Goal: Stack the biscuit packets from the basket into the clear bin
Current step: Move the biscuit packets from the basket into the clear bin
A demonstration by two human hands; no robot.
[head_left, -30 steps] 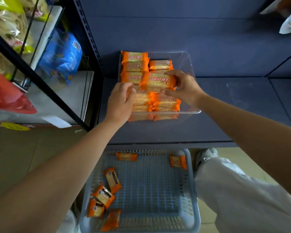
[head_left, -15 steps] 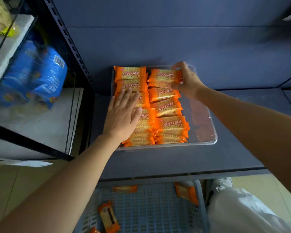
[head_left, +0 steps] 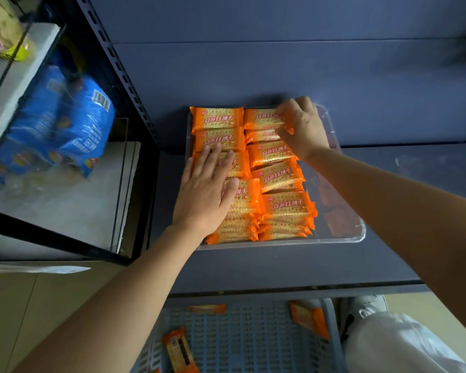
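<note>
Biscuit packets (head_left: 288,205) sit in two overlapping columns in the clear bin (head_left: 359,234) on the worktop (head_left: 253,265). Left hand (head_left: 205,195) lies flat on the left column, fingers straight. Right hand (head_left: 301,127) is curled round the right column's far packet (head_left: 261,118). Three loose packets (head_left: 308,317) show in the basket (head_left: 253,340) below.

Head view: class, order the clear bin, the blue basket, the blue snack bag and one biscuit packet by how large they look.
1. Clear bin
2. Blue snack bag
3. Biscuit packet
The basket is cut off by the frame edge and sits nearer the camera, so I leave it unranked.
</note>
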